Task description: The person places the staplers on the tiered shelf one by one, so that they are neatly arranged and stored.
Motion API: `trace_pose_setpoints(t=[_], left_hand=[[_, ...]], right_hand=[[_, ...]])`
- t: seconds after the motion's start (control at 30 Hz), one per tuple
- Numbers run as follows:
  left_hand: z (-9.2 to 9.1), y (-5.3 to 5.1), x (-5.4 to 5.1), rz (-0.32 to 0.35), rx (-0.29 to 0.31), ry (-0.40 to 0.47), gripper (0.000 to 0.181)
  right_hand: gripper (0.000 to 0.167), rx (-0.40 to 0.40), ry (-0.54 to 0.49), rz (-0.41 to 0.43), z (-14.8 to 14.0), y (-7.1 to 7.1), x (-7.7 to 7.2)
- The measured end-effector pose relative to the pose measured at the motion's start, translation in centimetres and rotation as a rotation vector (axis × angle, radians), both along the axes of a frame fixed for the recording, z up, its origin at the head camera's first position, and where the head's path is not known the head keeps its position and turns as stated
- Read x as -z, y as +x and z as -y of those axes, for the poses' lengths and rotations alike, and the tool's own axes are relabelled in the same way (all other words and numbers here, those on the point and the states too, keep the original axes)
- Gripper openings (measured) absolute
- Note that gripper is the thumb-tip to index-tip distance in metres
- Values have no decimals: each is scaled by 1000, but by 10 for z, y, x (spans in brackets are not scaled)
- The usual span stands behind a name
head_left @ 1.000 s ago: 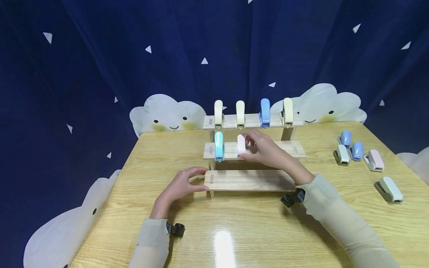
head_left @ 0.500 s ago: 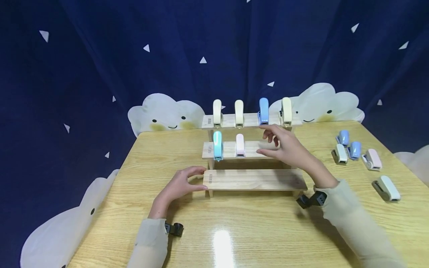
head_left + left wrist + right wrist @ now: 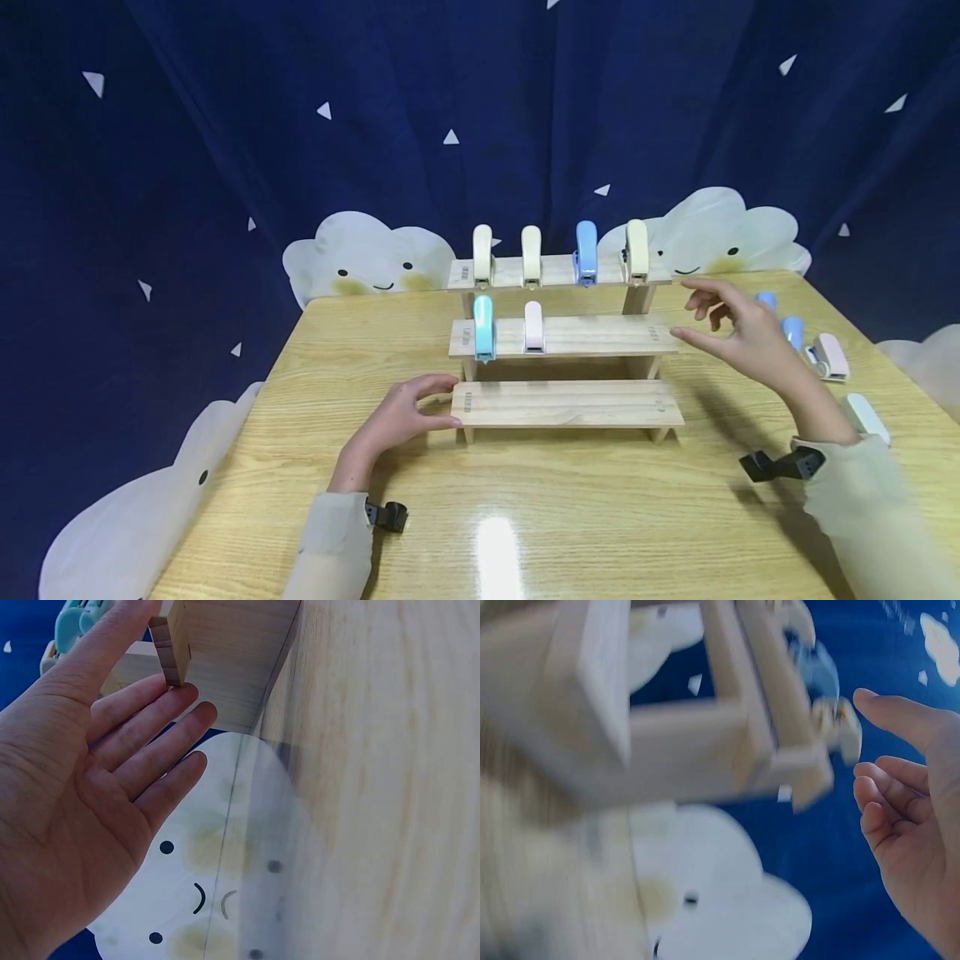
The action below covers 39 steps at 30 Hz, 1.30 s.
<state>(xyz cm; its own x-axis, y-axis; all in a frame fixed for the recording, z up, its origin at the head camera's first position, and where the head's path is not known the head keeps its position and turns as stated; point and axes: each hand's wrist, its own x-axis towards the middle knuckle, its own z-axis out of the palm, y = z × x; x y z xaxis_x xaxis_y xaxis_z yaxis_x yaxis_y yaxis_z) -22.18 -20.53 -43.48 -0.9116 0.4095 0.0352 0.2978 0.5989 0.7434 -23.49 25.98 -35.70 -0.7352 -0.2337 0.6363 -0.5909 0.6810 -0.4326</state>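
Note:
A three-tier wooden display rack [image 3: 570, 404] stands mid-table. With thumb and fingers across its width, my left hand [image 3: 396, 418] holds the left end of the lowest shelf; the left wrist view has the board's end [image 3: 171, 646] between thumb and fingertips. My right hand [image 3: 738, 335] hovers right of the rack, fingers loosely bent, holding nothing. On the middle shelf stand a turquoise stapler [image 3: 483, 327] and a pale pink stapler [image 3: 533, 327]. The top shelf bears cream staplers, one being the leftmost cream stapler [image 3: 482, 255], and a blue stapler [image 3: 587, 252].
On the table at right lie a pink stapler [image 3: 831, 357], a white stapler [image 3: 867, 418] partly behind the right forearm, and two blue staplers, one being the nearer blue stapler [image 3: 792, 331], partly covered by the right hand. A dark blue curtain [image 3: 390, 100] with clouds hangs behind.
My right hand has let go of the pale pink stapler, which stays on the middle shelf, and has moved right past the rack's end. The left hand stays at the lowest shelf.

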Motion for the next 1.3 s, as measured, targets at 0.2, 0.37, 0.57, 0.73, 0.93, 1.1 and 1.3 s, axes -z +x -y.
trace_pose_setpoints(t=[0.2,0.37,0.57,0.73,0.93,1.1,1.3], left_hand=[[1,1,0,-5,3,3,70],[1,1,0,0,-2,5,69],[1,1,0,-8,2,10,69],[1,-1,1,-20,14,11,70],[1,-1,1,-20,13,9,69],[1,-1,1,-17,6,10,69],[0,-1,2,-10,9,15,70]], right_hand=[[62,108,-5,115,-45,-7,15],[63,178,71,193,-79,-13,29],[69,176,150,186,-111,-22,49],[72,209,257,222,-129,-29,62],[72,208,338,320,-141,-35,73],[70,193,343,368,-147,-41,79],[64,170,354,357,-153,-44,85]])
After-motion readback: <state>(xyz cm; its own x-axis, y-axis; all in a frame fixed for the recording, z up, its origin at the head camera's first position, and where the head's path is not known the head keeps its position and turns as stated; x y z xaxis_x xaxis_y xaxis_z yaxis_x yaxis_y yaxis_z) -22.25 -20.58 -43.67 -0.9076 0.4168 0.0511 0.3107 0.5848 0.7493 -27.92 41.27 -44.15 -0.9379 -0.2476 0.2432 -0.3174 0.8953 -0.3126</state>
